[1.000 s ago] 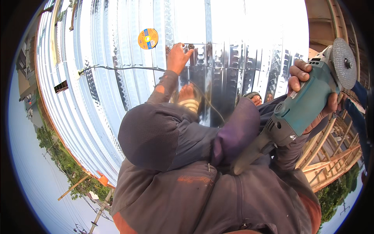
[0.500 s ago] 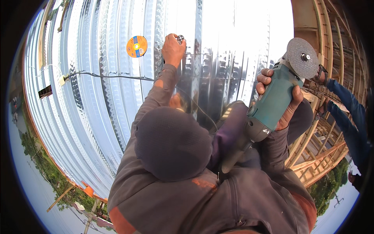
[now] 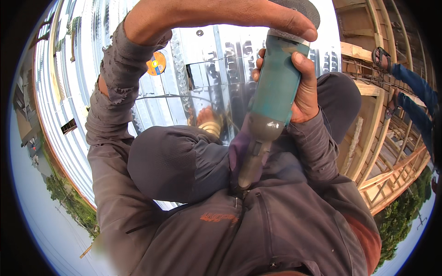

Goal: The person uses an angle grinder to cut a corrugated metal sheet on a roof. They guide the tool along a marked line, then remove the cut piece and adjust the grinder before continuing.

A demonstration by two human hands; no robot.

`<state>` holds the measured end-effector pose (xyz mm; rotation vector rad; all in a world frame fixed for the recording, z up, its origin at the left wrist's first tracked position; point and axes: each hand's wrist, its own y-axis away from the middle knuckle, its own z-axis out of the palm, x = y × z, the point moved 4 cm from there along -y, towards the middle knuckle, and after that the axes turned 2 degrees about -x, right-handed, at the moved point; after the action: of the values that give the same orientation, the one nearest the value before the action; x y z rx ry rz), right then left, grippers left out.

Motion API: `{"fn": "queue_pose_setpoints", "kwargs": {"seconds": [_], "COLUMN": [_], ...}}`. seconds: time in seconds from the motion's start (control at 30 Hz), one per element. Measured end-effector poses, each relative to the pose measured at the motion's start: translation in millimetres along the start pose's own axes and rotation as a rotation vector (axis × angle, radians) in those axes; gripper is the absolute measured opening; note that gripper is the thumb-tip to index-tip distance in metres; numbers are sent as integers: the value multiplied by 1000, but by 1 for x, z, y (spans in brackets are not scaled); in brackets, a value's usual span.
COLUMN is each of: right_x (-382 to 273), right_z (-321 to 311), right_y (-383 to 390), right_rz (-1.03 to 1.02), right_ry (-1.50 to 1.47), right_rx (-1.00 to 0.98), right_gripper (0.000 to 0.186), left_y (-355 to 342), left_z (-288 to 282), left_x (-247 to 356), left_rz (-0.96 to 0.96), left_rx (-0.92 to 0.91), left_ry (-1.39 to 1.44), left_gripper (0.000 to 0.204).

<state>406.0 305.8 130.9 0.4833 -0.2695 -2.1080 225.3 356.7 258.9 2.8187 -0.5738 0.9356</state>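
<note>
My right hand [image 3: 301,87] is wrapped round the body of a teal angle grinder [image 3: 278,78], its dark rear end against my jacket. At the top of the picture, my left hand [image 3: 271,16] reaches across to the grinder's head. Its thumb lies over the face of the worn grey disc [image 3: 307,8]; the other fingers are out of sight. A small round flange nut [image 3: 200,32] lies on the shiny ribbed metal sheet [image 3: 202,76]. Left of it is an orange cutting disc [image 3: 156,63], partly covered by my left sleeve.
A dark cord [image 3: 172,96] runs over the sheet near my bare foot [image 3: 205,116]. At left the sheet has a rectangular opening [image 3: 69,126]. Timber framing [image 3: 368,152] borders it on the right, where another person's jeans-clad legs [image 3: 416,92] stand in sandals.
My left hand has let go of the flange nut on the sheet and come up to the grinder's disc. My right hand has brought the grinder leftward and turned it more upright.
</note>
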Motion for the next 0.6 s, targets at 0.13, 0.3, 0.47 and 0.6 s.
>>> {"fn": "queue_pose_setpoints", "kwargs": {"seconds": [0.13,0.3,0.47,0.6], "right_x": [6,7,3,-5], "right_z": [15,24,33,39], "right_y": [-6,-2,4,9], "right_rz": [-18,-67,-103,-192], "right_ry": [4,133,14,-5], "right_rx": [-31,-51,-122,-69], "right_gripper": [48,62,67,85], "left_y": [-13,-10,-25,-19], "left_z": [0,9,-2,-30], "left_x": [37,46,32,31], "left_rz": [-52,-88,52,-39], "left_rx": [-138,-69,-193,-57], "left_ry": [-24,-34,-190,-379], "left_gripper": [56,54,55,57]}}
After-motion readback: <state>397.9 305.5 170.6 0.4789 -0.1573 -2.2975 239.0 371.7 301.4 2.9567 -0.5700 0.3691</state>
